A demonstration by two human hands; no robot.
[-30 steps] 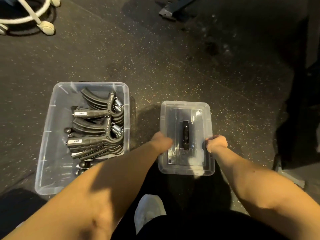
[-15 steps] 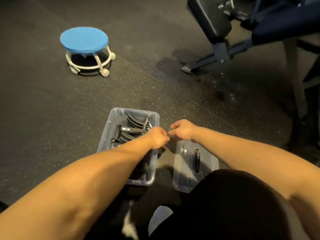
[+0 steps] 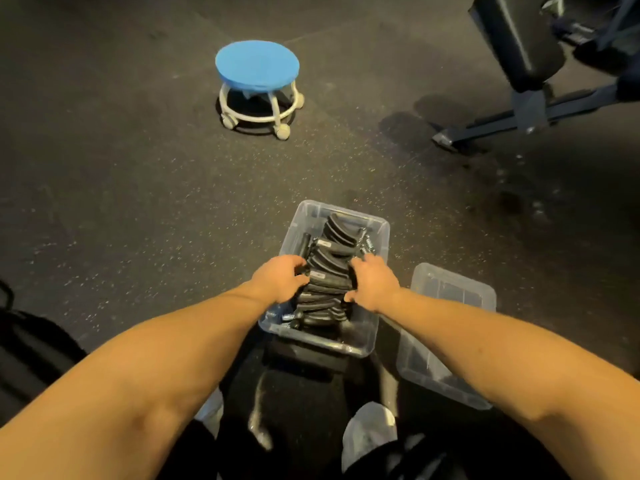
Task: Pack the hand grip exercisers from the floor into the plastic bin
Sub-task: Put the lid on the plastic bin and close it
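On the rubber gym floor point(image 3: 138, 202), close in front of the wearer, I log the following.

Item 1: clear plastic bin point(image 3: 346, 213), open-topped, standing on the floor. Contents: black hand grip exercisers point(image 3: 329, 271), nested handle over handle in one row along the bin's length, with springs showing at the far right corner and the near left corner. I see no exerciser loose on the floor.

Item 2: left hand point(image 3: 280, 280), on the left flank of the row, fingers curled in round the handle ends.

Item 3: right hand point(image 3: 374, 282), on the right flank, fingers hooked over the handles, thumb low at the near side.

Item 4: clear lid point(image 3: 446, 327), flat on the floor just beside the bin's right wall.

Item 5: blue-topped wheeled stool point(image 3: 257, 69) and a weight bench point(image 3: 519, 39), both well apart.

Step, as I judge it: squaring up the row; packing looks all but done. Method I would use: squeeze evenly from both flanks, press the raised middle handles below the rim, and tuck the springs clear of the walls so the lid can seat.
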